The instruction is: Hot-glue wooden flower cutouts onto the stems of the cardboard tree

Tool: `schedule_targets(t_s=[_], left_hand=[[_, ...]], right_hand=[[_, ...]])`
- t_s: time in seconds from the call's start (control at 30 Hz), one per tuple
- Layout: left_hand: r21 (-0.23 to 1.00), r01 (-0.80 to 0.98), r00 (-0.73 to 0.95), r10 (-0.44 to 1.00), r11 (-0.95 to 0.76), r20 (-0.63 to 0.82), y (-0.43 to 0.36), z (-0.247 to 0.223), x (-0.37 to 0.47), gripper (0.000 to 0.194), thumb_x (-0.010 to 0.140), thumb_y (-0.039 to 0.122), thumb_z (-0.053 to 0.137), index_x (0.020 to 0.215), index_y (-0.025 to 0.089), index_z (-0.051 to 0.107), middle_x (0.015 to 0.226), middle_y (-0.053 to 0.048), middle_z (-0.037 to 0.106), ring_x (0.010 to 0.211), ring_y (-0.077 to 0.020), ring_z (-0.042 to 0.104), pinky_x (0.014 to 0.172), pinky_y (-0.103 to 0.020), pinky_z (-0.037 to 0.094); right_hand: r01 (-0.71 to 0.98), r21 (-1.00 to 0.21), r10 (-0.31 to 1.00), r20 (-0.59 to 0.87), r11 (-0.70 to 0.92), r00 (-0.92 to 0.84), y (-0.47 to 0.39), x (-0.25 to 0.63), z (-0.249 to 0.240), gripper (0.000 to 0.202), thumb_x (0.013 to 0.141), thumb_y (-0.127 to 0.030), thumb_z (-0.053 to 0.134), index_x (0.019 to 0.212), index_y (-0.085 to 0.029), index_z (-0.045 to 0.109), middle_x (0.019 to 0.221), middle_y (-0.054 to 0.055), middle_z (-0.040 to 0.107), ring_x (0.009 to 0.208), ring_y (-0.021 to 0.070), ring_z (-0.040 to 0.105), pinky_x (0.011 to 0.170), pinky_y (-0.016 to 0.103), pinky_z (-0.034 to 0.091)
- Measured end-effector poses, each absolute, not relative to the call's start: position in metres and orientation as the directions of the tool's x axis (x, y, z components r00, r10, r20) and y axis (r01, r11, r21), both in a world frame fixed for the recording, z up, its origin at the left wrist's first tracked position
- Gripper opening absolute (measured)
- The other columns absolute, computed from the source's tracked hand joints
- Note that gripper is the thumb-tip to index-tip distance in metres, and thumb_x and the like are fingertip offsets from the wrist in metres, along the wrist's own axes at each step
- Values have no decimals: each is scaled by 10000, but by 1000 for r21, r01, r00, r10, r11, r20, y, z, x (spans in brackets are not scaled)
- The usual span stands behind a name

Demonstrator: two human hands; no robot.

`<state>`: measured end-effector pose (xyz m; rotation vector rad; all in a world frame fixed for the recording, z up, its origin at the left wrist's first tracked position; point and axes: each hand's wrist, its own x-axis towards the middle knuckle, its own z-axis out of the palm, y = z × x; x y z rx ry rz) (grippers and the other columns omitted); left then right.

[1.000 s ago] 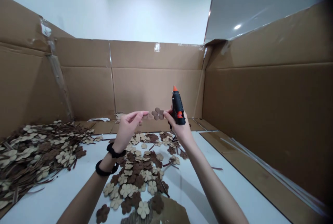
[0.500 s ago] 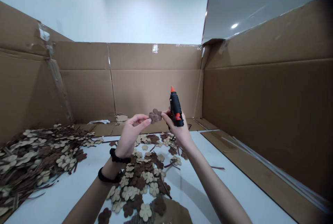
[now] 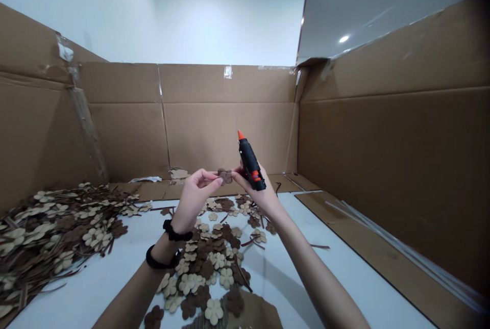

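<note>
Between my two hands, above the white table (image 3: 115,273), is a brown flower piece (image 3: 225,176). My left hand (image 3: 195,194) pinches its left side between thumb and fingers. The thumb and a finger of my right hand (image 3: 260,194) hold its right edge. That same hand also carries a black glue gun (image 3: 249,161), its orange nozzle pointing up and slightly left. Whether the brown piece is one flower or several overlapping ones cannot be told.
Beige and brown flowers (image 3: 218,260) lie scattered below my hands. A large pile of flowers and strips (image 3: 65,227) covers the left side. Cardboard walls (image 3: 229,125) enclose the table. A torn cardboard piece (image 3: 256,311) is at the near edge, and clear strips (image 3: 401,247) lie at the right.
My right hand and the glue gun have moved left and slightly down, with the nozzle now tilted further left. The brown flower piece has shifted slightly left and down, and my hands are closer together.
</note>
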<state>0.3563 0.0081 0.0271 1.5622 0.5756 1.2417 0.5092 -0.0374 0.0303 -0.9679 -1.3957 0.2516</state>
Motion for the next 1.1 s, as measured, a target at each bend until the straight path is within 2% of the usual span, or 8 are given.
schedule_targets(t_s=[0.17,0.37,0.47,0.57,0.77,0.97,1.1], left_hand=[[905,-193,302,854,-380,423,7,27,359,200,663,287,696,688,157,545,828,-30,661,772,-147,626,739,-274,489],[901,-204,297,852,-384,430,8,24,361,201,677,267,675,706,159,507,767,-6,615,733,-121,604,729,-254,481],[900,-248,290,859,-358,422,8,24,362,236,697,244,661,836,176,482,822,-3,612,770,-120,605,725,-247,477],[908,-259,366,836,-330,409,6,25,362,339,734,232,635,1010,193,443,858,-5,616,784,-122,600,724,-251,471],[841,-298,411,735,-451,539,8,23,360,361,760,172,607,1087,195,457,706,65,453,691,-79,516,724,-212,450],[799,-330,426,676,-502,601,20,26,352,413,764,153,600,1153,188,466,762,34,553,744,-103,591,765,-244,471],[787,-139,420,684,-601,596,25,39,333,339,799,192,583,1137,176,558,948,-54,657,893,-149,627,841,-288,484]], right_hand=[[394,-691,669,710,606,218,-39,508,31,195,769,-320,627,852,-210,490,765,1,573,714,151,561,717,311,455],[401,-690,694,701,602,166,-38,505,31,252,729,-317,671,847,-206,479,752,6,595,676,146,565,645,290,454],[407,-681,676,714,608,185,-38,504,30,253,722,-301,673,829,-204,466,728,2,582,652,139,556,622,283,453],[395,-677,672,719,621,176,-39,502,30,261,736,-318,666,860,-209,464,732,-2,571,657,142,566,619,283,458],[404,-655,667,733,638,134,-40,501,27,259,756,-332,652,897,-208,474,751,-1,568,669,141,565,621,281,461],[460,-634,674,732,621,99,-37,506,23,284,760,-323,661,952,-204,488,774,14,606,683,155,583,621,286,461],[519,-630,659,736,578,158,-35,513,25,260,740,-330,685,873,-206,500,754,14,628,664,156,585,635,298,465]])
